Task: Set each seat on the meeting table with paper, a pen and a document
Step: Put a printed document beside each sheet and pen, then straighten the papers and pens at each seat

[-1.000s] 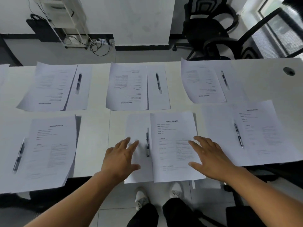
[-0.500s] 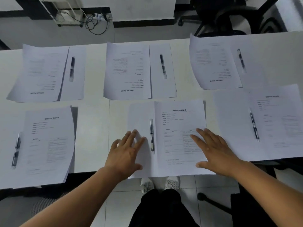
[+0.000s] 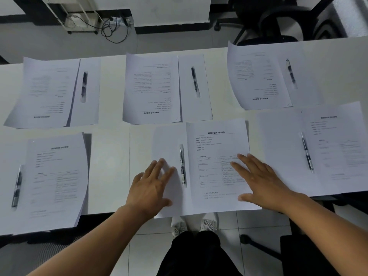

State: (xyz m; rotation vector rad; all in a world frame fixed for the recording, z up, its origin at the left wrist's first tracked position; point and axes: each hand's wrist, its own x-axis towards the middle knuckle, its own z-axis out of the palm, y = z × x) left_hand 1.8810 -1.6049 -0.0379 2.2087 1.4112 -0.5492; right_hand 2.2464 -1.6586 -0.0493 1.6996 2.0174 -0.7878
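On the white meeting table [image 3: 111, 148] lie several sets of blank paper, printed document and black pen. Directly in front of me is a blank sheet [image 3: 168, 144] with a pen [image 3: 182, 164] on it and a printed document [image 3: 217, 148] overlapping its right side. My left hand [image 3: 151, 188] lies flat, fingers spread, on the blank sheet just left of the pen. My right hand [image 3: 260, 182] lies flat on the document's lower right part. Neither hand grips anything. The sheets' near edges hang over the table's front edge.
Other sets lie at near left [image 3: 55, 176], near right [image 3: 328, 152], far left [image 3: 51, 90], far middle [image 3: 155, 88] and far right [image 3: 262, 76]. Black office chairs [image 3: 278, 22] stand beyond the far right. A white cart [image 3: 79, 14] with cables stands on the floor behind. My shoes [image 3: 195, 224] show below.
The view has tilted down and nearer to the table. Both hands have slid slightly forward on the middle near set and stay flat on it; paper and pen keep their places.
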